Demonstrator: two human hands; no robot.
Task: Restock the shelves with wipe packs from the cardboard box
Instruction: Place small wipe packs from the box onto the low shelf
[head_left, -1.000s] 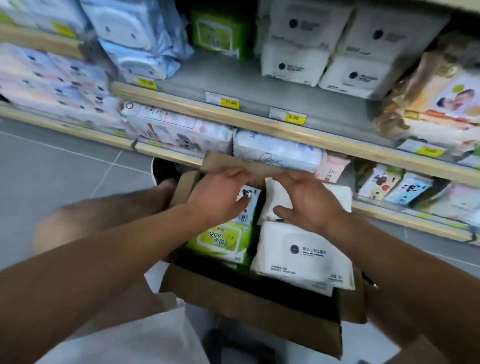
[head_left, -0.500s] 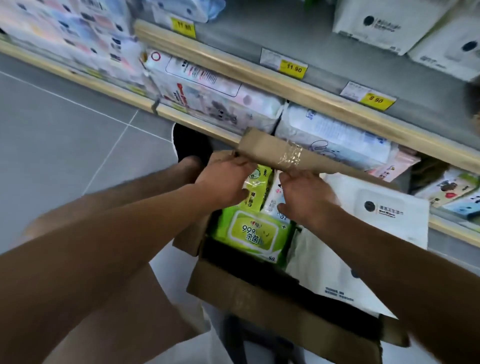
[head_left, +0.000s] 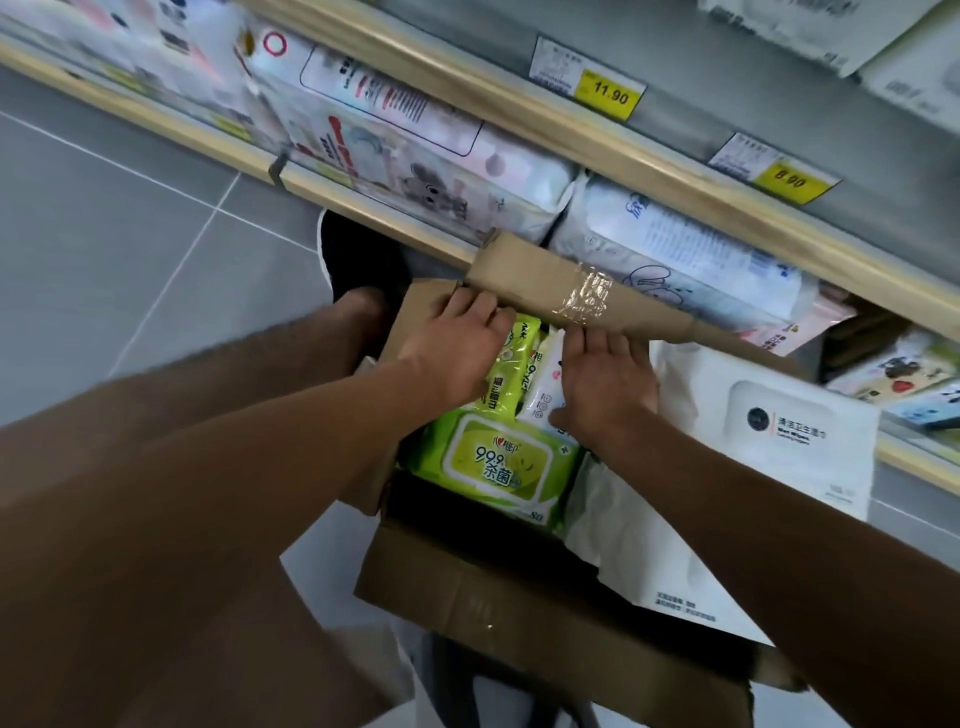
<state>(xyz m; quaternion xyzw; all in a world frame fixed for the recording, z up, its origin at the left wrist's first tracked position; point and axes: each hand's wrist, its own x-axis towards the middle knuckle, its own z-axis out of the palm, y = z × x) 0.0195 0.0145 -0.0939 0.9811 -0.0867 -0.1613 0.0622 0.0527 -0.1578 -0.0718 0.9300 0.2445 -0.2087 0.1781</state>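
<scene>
Left hand (head_left: 457, 353): at frame centre, fingers reaching forward into the box (head_left: 524, 618) beside the upright green pack (head_left: 511, 364), tips hidden under the far flap (head_left: 576, 288); whether they grasp a pack, I cannot tell.
Right hand (head_left: 605, 384): just right of the left, fingers fairly straight, lying on the small white pack (head_left: 543, 395), tips under the taped flap (thumb against the pack's lower edge).
Flat green pack (head_left: 493, 462): lies in the box, below both hands.
Large white pack (head_left: 779, 431): right of centre, on the box's right side.
Shelf (head_left: 613, 150): upper frame, with yellow price tags (head_left: 610, 93) and more packs beneath.
</scene>
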